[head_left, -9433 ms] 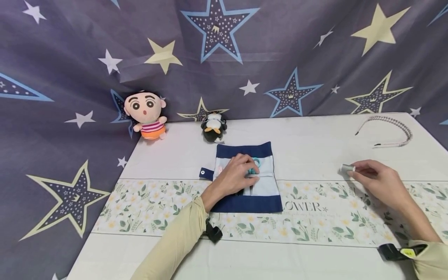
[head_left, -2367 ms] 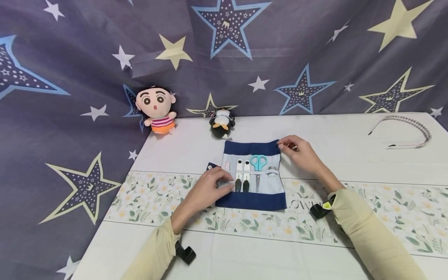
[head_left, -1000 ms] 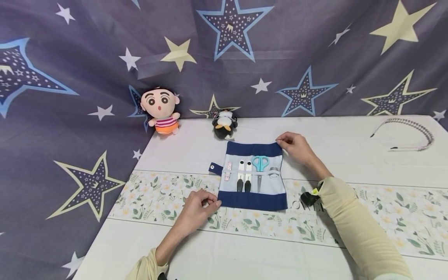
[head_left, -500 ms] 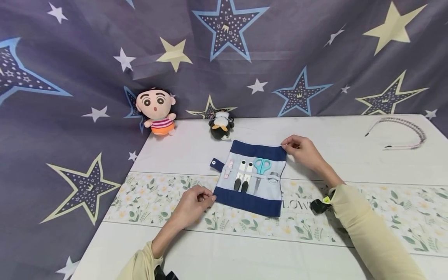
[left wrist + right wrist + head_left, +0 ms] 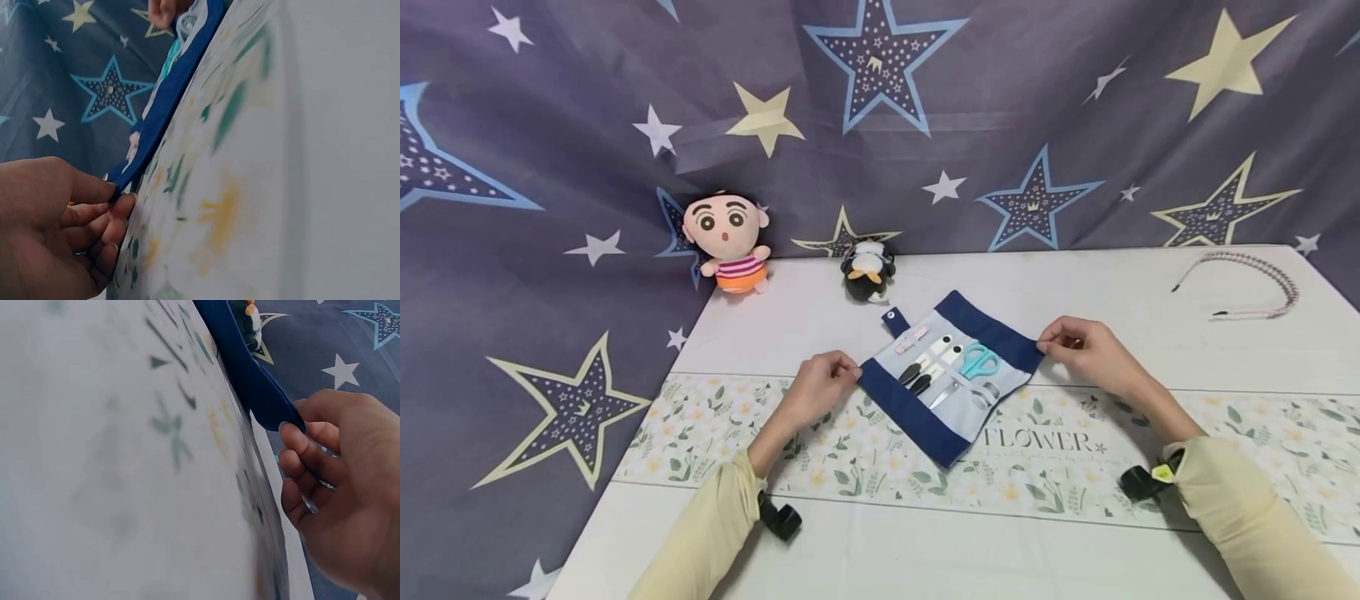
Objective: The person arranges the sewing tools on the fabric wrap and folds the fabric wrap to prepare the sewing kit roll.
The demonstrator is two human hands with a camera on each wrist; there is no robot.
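Observation:
An unfolded navy and pale-grey sewing kit pouch (image 5: 912, 410) lies turned at an angle on the table. My left hand (image 5: 817, 387) pinches its left corner between thumb and fingers; the left wrist view shows that grip on the navy edge (image 5: 164, 103). At the opposite corner, my right hand (image 5: 1096, 357) pinches the navy band (image 5: 234, 359). Under the pouch's elastic sit teal-handled scissors (image 5: 980, 360), two white tools with black ends (image 5: 934, 360), a small pinkish item (image 5: 913, 340) and a grey thread spool (image 5: 986, 394). A snap strap (image 5: 895, 321) sticks out at the upper left.
Behind the pouch stand a plush doll (image 5: 727, 243) and a small penguin toy (image 5: 867, 272). A headband (image 5: 1270, 271) lies at the back right. A floral strip (image 5: 1037, 479) crosses the white table (image 5: 1000, 550), and a starry curtain (image 5: 970, 100) hangs behind.
The spool went from my right hand into the pouch. Both hands then took its corners and turned it clockwise, the left moving away from me and the right moving closer and rightward.

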